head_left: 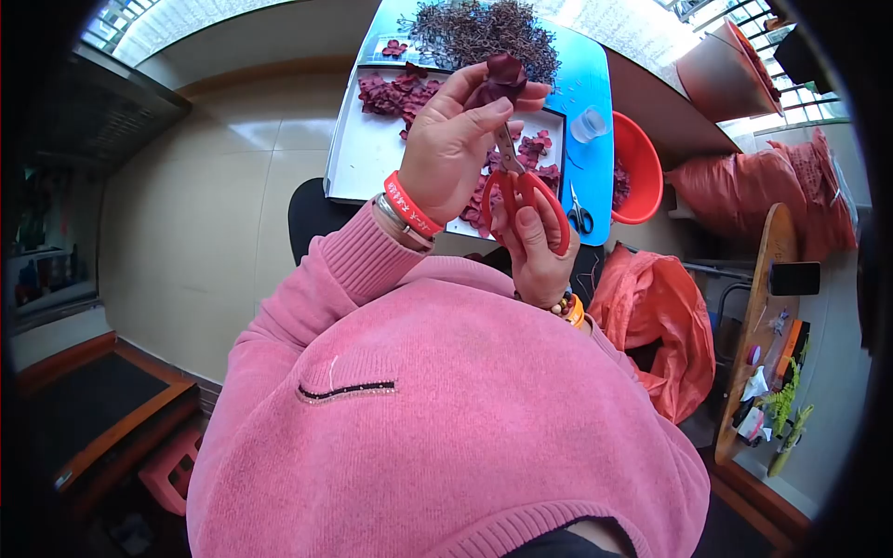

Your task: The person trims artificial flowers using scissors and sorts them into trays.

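Note:
My left hand [451, 149] is raised over the white tray [349, 153], its fingers closed around a dark red fabric flower [505, 76]. Just below and to the right, my right hand [542, 246] grips red-handled scissors [524, 183]. Their metal blades point up at the underside of the flower, close to my left fingers; whether they touch the stem is hidden. Loose dark red petals [395, 96] lie in the tray. Behind it, a heap of thin brown stems [484, 35] rests on the blue table [595, 84].
A clear cup [588, 126] and black scissors [579, 216] are at the table's right side. Beside it stand a red basin [642, 167] and an open red bag [651, 316]. A wooden shelf holding a phone [794, 278] is at the far right.

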Motion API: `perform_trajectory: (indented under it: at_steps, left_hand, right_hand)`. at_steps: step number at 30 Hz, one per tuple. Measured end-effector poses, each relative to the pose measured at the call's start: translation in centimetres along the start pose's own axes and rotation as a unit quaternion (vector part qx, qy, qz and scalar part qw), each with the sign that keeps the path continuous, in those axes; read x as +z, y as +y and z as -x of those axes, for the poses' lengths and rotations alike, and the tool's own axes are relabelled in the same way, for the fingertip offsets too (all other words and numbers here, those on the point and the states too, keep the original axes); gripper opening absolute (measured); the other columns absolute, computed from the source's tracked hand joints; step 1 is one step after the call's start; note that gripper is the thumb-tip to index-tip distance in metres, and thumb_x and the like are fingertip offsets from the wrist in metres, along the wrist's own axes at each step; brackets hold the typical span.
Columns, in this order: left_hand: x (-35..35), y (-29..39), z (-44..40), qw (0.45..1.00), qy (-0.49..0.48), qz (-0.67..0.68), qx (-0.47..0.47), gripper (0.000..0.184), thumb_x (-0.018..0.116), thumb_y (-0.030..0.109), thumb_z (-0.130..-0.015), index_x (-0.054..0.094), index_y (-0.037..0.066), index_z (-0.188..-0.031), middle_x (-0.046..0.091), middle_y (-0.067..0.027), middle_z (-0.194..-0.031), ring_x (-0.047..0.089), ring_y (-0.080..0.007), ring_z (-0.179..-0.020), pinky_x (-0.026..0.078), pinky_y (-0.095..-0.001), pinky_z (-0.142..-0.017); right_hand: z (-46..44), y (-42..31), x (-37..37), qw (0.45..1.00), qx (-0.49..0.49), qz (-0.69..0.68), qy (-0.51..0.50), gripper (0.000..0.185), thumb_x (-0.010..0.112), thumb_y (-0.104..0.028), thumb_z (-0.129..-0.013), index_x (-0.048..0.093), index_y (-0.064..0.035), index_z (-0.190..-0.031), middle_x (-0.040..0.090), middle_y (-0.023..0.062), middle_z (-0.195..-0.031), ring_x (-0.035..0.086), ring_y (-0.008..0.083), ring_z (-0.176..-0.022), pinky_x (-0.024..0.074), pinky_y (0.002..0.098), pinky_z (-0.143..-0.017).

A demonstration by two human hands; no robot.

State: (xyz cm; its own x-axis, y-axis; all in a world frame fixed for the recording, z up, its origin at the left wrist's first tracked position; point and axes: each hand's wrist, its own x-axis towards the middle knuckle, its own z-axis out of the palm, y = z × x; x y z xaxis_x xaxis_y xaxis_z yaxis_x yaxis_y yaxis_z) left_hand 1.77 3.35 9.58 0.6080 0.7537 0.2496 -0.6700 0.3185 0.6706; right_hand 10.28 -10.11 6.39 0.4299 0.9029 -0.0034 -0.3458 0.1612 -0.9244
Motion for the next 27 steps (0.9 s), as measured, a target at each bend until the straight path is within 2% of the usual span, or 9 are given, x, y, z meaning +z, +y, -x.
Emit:
perform_trajectory:
  at_steps: [2,6,11,13,19,23,27]
  left_hand:
    - [0.3,0.2,0.0,1.000,-0.016,-0.007,0.011,0.034,0.043,0.012,-0.091,0.043,0.004,-0.124,0.048,-0.0183,-0.123,0.050,-0.0284,-0.111,0.041,-0.0403,-0.090]
    - [1.5,0.6,0.0,0.996,0.081,-0.009,0.031,0.033,0.040,0.017,-0.093,0.044,0.004,-0.123,0.053,-0.0165,-0.116,0.052,-0.0279,-0.108,0.040,-0.0402,-0.092]
    - [0.4,-0.6,-0.4,0.999,0.016,0.027,0.005,0.031,0.036,0.018,-0.095,0.044,0.005,-0.121,0.053,-0.0167,-0.115,0.055,-0.0280,-0.104,0.044,-0.0418,-0.089]
    - [0.5,-0.5,-0.3,0.998,-0.004,0.063,-0.005,0.030,0.034,0.018,-0.096,0.045,0.005,-0.121,0.053,-0.0170,-0.114,0.056,-0.0283,-0.101,0.045,-0.0423,-0.088]
    - [1.3,-1.0,-0.1,0.995,-0.001,0.092,0.033,0.029,0.033,0.019,-0.096,0.047,0.006,-0.118,0.054,-0.0183,-0.111,0.060,-0.0285,-0.093,0.049,-0.0407,-0.083]
    - [0.9,-1.5,0.1,0.996,0.011,0.083,0.009,0.026,0.035,0.020,-0.096,0.048,0.004,-0.113,0.058,-0.0174,-0.101,0.061,-0.0289,-0.089,0.049,-0.0402,-0.082]
    - [0.7,-1.9,0.4,0.996,0.004,0.083,-0.012,0.026,0.037,0.022,-0.096,0.049,0.002,-0.107,0.060,-0.0160,-0.091,0.061,-0.0290,-0.087,0.048,-0.0407,-0.082]
  right_hand:
    - [-0.2,-0.2,-0.4,1.000,0.005,0.009,-0.005,0.040,0.056,-0.015,-0.088,0.047,0.0032,-0.122,0.060,0.0117,-0.098,0.059,0.0145,-0.079,0.0478,0.0211,-0.065]
    - [-0.2,0.2,-0.9,1.000,0.002,0.006,-0.016,0.039,0.056,-0.015,-0.088,0.047,0.0032,-0.122,0.061,0.0121,-0.097,0.059,0.0151,-0.080,0.0497,0.0236,-0.068]
    - [0.4,0.0,-0.4,1.000,0.003,0.013,0.021,0.038,0.056,-0.014,-0.088,0.048,0.0030,-0.122,0.061,0.0126,-0.098,0.060,0.0153,-0.082,0.0509,0.0247,-0.070]
    - [0.5,0.2,-0.8,1.000,-0.005,0.001,0.003,0.038,0.056,-0.014,-0.088,0.048,0.0030,-0.122,0.061,0.0129,-0.099,0.060,0.0152,-0.081,0.0509,0.0246,-0.069]
    - [0.8,0.3,-0.2,1.000,-0.012,-0.001,0.017,0.039,0.056,-0.015,-0.088,0.048,0.0029,-0.122,0.061,0.0117,-0.095,0.058,0.0138,-0.074,0.0489,0.0226,-0.063]
    - [1.0,0.3,-0.2,1.000,-0.021,0.000,0.002,0.040,0.058,-0.018,-0.088,0.049,0.0036,-0.120,0.062,0.0082,-0.092,0.057,0.0088,-0.075,0.0472,0.0192,-0.064]
    - [1.3,0.7,-1.1,1.000,-0.013,0.018,-0.001,0.039,0.057,-0.017,-0.088,0.050,0.0032,-0.120,0.062,0.0097,-0.091,0.058,0.0101,-0.074,0.0458,0.0181,-0.061]
